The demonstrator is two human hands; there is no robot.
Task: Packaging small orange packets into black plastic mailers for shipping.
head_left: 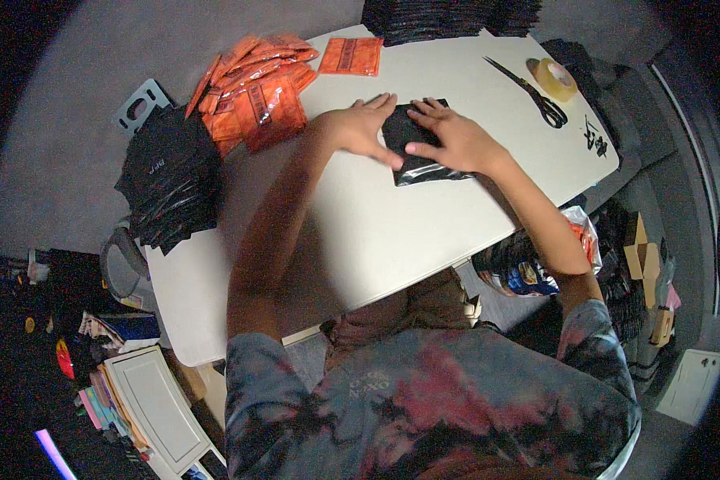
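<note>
A flat black plastic packet (402, 133) with a shiny surface lies on the white table (408, 232) in front of me. My left hand (363, 130) rests at its left edge, thumb and fingers stretched apart. Across its right part lies my right hand (458, 138), palm down with the fingers spread, hiding some of the packet. Neither hand grips anything. The lower edge of the packet shows glossy folds below my right hand.
Orange packets (268, 112) are heaped at the far left, with one orange packet (350, 58) apart. Black bags (172, 172) overhang the left edge. Black scissors (546, 106), a tape roll (564, 78) and small black scraps (594, 138) lie right. Black stacks (424, 20) stand behind.
</note>
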